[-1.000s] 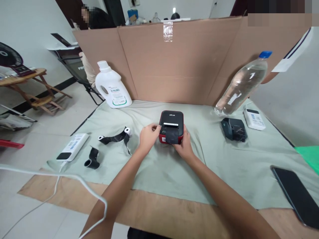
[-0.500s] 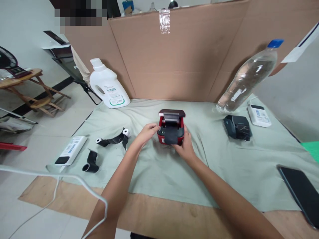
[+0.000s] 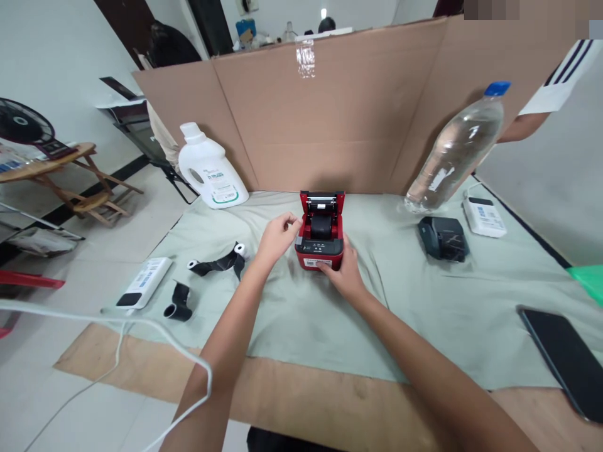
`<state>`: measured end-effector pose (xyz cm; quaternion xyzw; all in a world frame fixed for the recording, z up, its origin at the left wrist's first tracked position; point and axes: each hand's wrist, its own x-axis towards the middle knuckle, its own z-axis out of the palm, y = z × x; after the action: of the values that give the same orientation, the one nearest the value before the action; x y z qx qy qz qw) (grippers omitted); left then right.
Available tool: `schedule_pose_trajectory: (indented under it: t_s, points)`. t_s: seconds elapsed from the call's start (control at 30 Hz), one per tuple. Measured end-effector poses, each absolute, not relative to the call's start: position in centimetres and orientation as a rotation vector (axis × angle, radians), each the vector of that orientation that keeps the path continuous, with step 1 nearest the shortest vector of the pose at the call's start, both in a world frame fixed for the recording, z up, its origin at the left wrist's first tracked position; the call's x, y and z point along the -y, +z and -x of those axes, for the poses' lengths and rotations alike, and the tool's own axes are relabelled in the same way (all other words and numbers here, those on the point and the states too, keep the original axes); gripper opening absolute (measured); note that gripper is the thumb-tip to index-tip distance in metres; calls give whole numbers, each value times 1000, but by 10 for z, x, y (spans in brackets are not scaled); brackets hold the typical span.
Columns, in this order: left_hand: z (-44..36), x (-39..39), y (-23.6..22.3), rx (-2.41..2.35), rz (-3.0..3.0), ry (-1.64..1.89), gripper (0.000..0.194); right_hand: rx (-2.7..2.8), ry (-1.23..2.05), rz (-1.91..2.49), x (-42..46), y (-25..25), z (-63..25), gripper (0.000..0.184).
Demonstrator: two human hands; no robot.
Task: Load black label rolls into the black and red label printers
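Note:
A small red and black printer (image 3: 319, 246) rests on the cloth with its lid (image 3: 323, 199) raised and a black paper roll (image 3: 321, 226) inside. My right hand (image 3: 347, 269) grips its right side, thumb on the front by a white label. At the printer's upper left edge is my left hand (image 3: 281, 235), its fingers curled in a pinch; what is between them, if anything, is hidden. To the left lie a black strip with white rolls (image 3: 217, 260) and a short curled black strip (image 3: 178, 302).
A cardboard screen (image 3: 325, 125) stands behind a white jug (image 3: 214, 169) and a leaning water bottle (image 3: 456, 157). At right are a black device (image 3: 443, 238), a white power bank (image 3: 485, 216) and a phone (image 3: 560, 355). Another power bank (image 3: 145, 282) and a white cable (image 3: 155, 329) lie left.
The printer's lid has swung further up and back. The black strip that hung over its front no longer hangs there. My left hand has risen slightly, and the head view has shifted.

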<state>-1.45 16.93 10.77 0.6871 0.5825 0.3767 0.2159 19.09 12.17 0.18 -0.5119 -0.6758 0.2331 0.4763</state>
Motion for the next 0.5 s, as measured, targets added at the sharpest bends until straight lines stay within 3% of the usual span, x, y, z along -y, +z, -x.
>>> schedule_pose_trajectory:
  t_s: [0.1,0.23,0.5]
  points:
    - [-1,-186,117,-1659,-1980,821,18,1673,563,1210,-122,5,-192,100]
    - [-21,-204,110,-1717,-1996,666,23,1679,552,1212,-123,4,-193,100]
    - [-36,-212,109,-1710,-1326,1069,27,1678,578,1248,-124,-3,-192,107]
